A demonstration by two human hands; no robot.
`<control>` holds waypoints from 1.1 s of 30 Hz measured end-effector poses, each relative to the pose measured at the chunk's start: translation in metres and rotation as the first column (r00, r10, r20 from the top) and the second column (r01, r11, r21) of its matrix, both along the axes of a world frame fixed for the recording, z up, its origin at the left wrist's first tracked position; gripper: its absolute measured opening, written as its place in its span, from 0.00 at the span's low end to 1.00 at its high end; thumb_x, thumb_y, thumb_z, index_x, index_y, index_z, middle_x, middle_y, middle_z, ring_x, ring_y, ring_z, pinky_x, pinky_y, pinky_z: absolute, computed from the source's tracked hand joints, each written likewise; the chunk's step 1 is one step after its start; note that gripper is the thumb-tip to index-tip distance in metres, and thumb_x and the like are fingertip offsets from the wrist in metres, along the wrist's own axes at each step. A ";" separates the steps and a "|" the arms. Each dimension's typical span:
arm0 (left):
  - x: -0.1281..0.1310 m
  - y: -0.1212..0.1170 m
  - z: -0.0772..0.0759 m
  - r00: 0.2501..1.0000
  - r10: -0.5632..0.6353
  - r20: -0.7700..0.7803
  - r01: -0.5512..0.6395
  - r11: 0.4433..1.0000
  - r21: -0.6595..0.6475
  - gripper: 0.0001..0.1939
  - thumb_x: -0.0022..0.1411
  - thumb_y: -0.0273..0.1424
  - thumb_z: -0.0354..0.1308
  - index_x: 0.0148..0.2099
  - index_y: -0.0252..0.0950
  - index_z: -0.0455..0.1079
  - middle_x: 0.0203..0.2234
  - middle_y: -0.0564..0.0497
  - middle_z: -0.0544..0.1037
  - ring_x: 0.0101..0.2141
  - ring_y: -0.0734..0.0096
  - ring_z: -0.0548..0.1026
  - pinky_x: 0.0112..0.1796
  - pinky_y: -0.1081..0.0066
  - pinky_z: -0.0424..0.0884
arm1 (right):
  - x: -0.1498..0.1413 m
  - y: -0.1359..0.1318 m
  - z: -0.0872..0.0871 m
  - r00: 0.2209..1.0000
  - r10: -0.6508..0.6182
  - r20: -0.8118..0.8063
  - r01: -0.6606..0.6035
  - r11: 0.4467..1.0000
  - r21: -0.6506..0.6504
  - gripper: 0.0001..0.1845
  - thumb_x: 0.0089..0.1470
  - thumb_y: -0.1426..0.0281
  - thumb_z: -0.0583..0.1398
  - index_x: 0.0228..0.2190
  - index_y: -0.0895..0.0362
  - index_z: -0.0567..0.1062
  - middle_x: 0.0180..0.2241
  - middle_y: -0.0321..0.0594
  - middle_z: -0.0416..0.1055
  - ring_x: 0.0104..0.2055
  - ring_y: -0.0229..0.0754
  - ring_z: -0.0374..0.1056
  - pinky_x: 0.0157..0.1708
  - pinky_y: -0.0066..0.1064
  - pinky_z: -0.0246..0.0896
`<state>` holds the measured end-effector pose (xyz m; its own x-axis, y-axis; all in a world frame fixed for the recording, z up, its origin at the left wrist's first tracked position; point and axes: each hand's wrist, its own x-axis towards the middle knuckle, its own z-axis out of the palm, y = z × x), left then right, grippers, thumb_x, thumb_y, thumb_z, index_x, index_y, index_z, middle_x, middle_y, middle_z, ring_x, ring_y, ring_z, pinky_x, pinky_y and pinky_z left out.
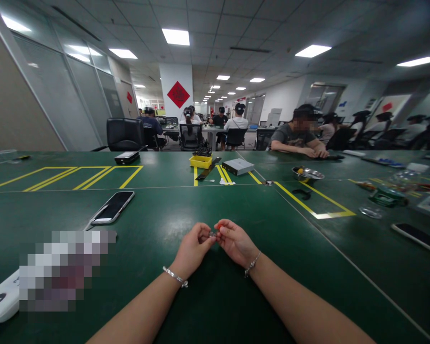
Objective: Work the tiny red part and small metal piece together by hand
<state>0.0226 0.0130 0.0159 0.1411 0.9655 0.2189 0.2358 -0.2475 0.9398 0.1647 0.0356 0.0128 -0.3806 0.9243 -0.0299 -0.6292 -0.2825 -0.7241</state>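
Together, left hand (192, 249), right hand (235, 242) pinch tiny metal part (212, 234).

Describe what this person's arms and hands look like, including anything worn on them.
Both forearms are bare, with no sleeves in view, and the left hand and right hand wear no gloves. The left wrist has a thin silvery bracelet with a small dangling end; the right wrist has a similar silvery bracelet.
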 end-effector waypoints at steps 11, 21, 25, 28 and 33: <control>0.001 -0.003 0.005 0.981 0.096 -0.170 -0.089 0.995 0.046 0.10 0.44 0.31 0.57 0.26 0.36 0.56 0.18 0.60 0.62 0.21 0.79 0.60 0.23 0.77 0.56 | -0.001 0.001 0.001 1.000 -0.013 0.009 0.013 0.998 -0.064 0.07 0.44 0.69 0.58 0.27 0.59 0.70 0.22 0.34 0.67 0.24 0.30 0.62 0.28 0.25 0.57; 0.002 -0.002 0.005 0.979 0.107 -0.176 -0.100 0.994 0.050 0.10 0.44 0.27 0.56 0.26 0.36 0.55 0.18 0.60 0.61 0.22 0.78 0.59 0.24 0.77 0.57 | 0.000 0.001 -0.001 0.999 -0.001 0.035 0.003 0.999 -0.051 0.10 0.38 0.76 0.61 0.28 0.58 0.69 0.26 0.34 0.69 0.26 0.29 0.63 0.30 0.25 0.57; 0.003 -0.001 0.003 0.981 0.082 -0.177 -0.072 0.995 0.062 0.08 0.44 0.25 0.54 0.27 0.36 0.57 0.21 0.58 0.63 0.23 0.78 0.61 0.25 0.76 0.58 | -0.001 0.000 0.000 0.999 0.010 0.040 -0.008 0.999 -0.044 0.11 0.37 0.76 0.61 0.28 0.58 0.69 0.25 0.33 0.68 0.25 0.29 0.63 0.29 0.24 0.57; 0.003 0.000 0.000 0.975 0.089 -0.203 -0.071 0.993 0.097 0.07 0.44 0.23 0.53 0.28 0.36 0.58 0.22 0.58 0.63 0.24 0.78 0.62 0.26 0.76 0.58 | -0.001 -0.001 0.002 0.999 -0.002 0.043 0.003 0.999 -0.034 0.09 0.37 0.76 0.61 0.26 0.58 0.68 0.23 0.32 0.67 0.23 0.29 0.62 0.27 0.24 0.57; 0.001 0.002 -0.004 0.962 0.169 -0.213 -0.138 0.979 0.153 0.09 0.42 0.21 0.54 0.29 0.36 0.58 0.22 0.58 0.62 0.24 0.78 0.62 0.26 0.76 0.58 | -0.001 0.000 0.001 0.998 -0.026 0.064 0.029 0.999 -0.043 0.08 0.39 0.73 0.61 0.27 0.58 0.69 0.21 0.32 0.67 0.23 0.29 0.62 0.28 0.25 0.57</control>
